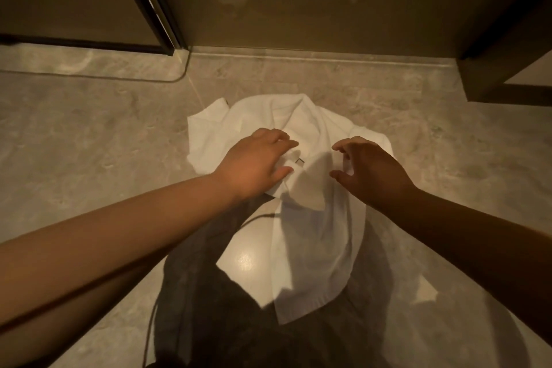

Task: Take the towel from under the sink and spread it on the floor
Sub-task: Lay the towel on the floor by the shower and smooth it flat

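A white towel lies crumpled and partly folded on the marble floor in the middle of the view, with a small label showing near its centre. My left hand rests on the towel's left part, its fingers closed on a fold of cloth. My right hand hovers just above the towel's right part with fingers curled and apart, holding nothing.
A dark glossy wall runs along the far side with a low sill at its foot. A dark door frame stands at the far left. A dark cabinet corner juts in at the right. My shadow covers the near floor.
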Tool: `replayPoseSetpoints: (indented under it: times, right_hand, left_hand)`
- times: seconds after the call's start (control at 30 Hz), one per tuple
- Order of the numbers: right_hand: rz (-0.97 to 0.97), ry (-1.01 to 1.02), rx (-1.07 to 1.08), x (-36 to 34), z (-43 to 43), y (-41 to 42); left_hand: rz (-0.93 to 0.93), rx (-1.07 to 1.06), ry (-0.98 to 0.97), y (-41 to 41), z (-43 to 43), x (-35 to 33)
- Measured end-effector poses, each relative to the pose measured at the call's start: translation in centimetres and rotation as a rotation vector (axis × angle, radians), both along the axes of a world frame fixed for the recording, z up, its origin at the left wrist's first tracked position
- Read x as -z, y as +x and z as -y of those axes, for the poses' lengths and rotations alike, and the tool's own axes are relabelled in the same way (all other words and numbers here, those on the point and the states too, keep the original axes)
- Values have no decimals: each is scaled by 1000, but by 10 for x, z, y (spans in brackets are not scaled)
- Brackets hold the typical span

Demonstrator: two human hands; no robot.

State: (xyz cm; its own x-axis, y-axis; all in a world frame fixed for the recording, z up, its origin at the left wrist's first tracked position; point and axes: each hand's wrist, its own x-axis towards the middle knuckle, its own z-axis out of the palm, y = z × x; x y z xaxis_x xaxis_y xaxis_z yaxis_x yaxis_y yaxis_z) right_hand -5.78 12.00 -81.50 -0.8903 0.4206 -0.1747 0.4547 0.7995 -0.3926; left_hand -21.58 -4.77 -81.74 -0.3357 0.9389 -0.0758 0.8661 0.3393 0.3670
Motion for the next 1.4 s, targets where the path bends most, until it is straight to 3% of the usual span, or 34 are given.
replayPoseSetpoints:
  times: [0.23,0.63,1.4]
  right_hand:
    - [19,81,-36,24,-3,1]
    - [88,179,-83,44,-6,1]
    - [68,155,-74,17,-42,41]
  left_hand:
    - [-109,92,-113,0,-8,32]
    - [-190,120,-138,-5,-2,51]
    - [-295,406,-309,-18,58,36]
